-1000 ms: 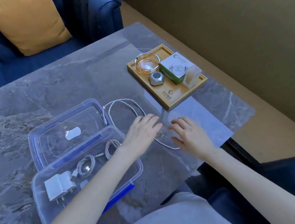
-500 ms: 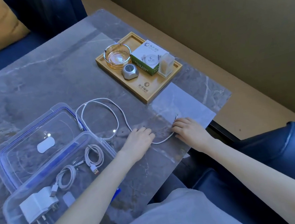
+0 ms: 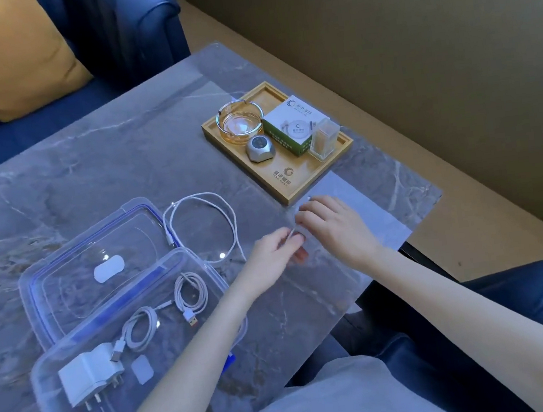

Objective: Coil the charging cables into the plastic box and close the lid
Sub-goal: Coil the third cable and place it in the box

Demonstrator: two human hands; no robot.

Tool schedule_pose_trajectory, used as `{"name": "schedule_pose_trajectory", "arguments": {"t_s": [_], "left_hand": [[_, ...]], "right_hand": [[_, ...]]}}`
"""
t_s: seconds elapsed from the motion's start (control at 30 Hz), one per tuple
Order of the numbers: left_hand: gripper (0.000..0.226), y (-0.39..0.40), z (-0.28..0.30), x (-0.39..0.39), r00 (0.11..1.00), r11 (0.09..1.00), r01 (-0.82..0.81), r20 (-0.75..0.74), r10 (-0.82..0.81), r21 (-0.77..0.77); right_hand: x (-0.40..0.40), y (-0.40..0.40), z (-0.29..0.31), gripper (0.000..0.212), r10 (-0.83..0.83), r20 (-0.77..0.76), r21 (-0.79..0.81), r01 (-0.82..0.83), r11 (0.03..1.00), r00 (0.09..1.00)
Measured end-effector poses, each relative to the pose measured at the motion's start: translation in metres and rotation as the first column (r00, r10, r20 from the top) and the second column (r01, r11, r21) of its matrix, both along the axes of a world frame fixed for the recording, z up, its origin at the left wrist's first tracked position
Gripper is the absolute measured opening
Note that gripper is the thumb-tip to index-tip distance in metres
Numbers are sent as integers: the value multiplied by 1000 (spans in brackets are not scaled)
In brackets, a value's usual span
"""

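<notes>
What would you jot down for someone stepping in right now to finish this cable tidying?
Left hand and right hand both pinch the near end of the loose white cable, which lies in one wide loop on the table beside the box.
Plastic box is open; its lid lies flat behind it.
Done: two coiled cables and a white charger are already in the box.
Left: coil the loose cable, put it in, close the lid.
</notes>
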State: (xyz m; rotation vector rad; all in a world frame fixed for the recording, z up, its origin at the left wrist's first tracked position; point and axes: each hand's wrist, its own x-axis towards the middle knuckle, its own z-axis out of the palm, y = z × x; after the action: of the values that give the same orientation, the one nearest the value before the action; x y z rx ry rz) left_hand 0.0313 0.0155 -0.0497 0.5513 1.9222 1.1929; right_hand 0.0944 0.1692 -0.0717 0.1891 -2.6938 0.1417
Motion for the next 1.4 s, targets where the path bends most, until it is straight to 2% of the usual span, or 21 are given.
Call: {"name": "schedule_pose_trajectory", "arguments": {"t_s": [0.07,0.1,0.17,0.2,0.23,0.27,0.3,0.33,0.37,0.4,0.5,0.63,0.7,0.77,0.83,1.03,1.1,1.17,1.23,1.33,1.4], "left_hand": [[27,-1,15,-2,982,981,-159,119,146,110],[30,-3,22,-4,969,966,-216,154,193,145],[33,-10,35,-6,940,929,-311,210,270,200],[34,-13,41,-8,919,902,-363,247,306,234],[34,-17,47,-10,896,867,-415,287,338,276],[34,-20,53,-12,872,825,-465,327,365,321],[34,-22,58,-14,847,779,-510,369,382,364],[34,-23,64,-15,826,735,-544,412,385,405],[33,-25,69,-17,806,695,-574,450,385,433],[32,-28,75,-18,784,660,-603,485,387,448],[28,-41,87,-26,738,584,-662,542,401,470],[28,-68,98,-40,623,489,-761,689,371,425],[31,-82,103,-44,575,495,-778,756,314,387],[34,-94,105,-43,585,549,-746,765,271,377],[37,-102,106,-40,617,594,-705,748,244,387],[47,-115,106,-38,594,541,-733,776,213,412],[42,-118,107,-36,613,543,-726,755,233,422],[41,-119,111,-32,655,604,-686,705,271,406],[42,-117,114,-25,704,691,-629,639,310,357],[45,-111,111,-13,751,761,-570,573,328,311],[46,-109,104,-6,794,801,-535,485,367,269]], "right_hand": [[-12,-12,14,15,35,-77,-47,-38,998,996],[-17,-19,21,15,27,-110,-134,-42,990,994],[-22,-37,36,16,-53,-97,-474,1,881,994],[-23,-44,44,21,-109,-35,-667,58,742,993],[-25,-51,52,25,-138,58,-830,125,543,989],[-27,-59,60,26,-112,166,-935,193,296,980],[-29,-66,63,24,-26,259,-964,260,56,966],[-31,-73,64,23,86,321,-937,329,-112,943],[-31,-81,64,26,194,349,-906,383,-179,917],[-30,-89,63,31,277,356,-898,409,-164,893],[-22,-107,62,42,421,345,-924,383,-5,839],[-14,-110,72,38,390,356,-933,299,201,849],[-12,-110,75,37,369,372,-908,250,337,852],[-14,-109,76,36,342,398,-841,190,506,851],[-17,-108,77,36,355,428,-777,137,615,832],[-20,-113,82,40,446,524,-732,117,671,726],[-23,-113,79,48,395,567,-656,105,748,723],[-29,-113,74,68,312,594,-491,27,871,742],[-37,-114,71,85,294,592,-323,-113,940,750],[-57,-108,76,88,255,596,-158,-200,967,762],[-70,-104,92,75,172,616,-80,-155,985,769]]}}
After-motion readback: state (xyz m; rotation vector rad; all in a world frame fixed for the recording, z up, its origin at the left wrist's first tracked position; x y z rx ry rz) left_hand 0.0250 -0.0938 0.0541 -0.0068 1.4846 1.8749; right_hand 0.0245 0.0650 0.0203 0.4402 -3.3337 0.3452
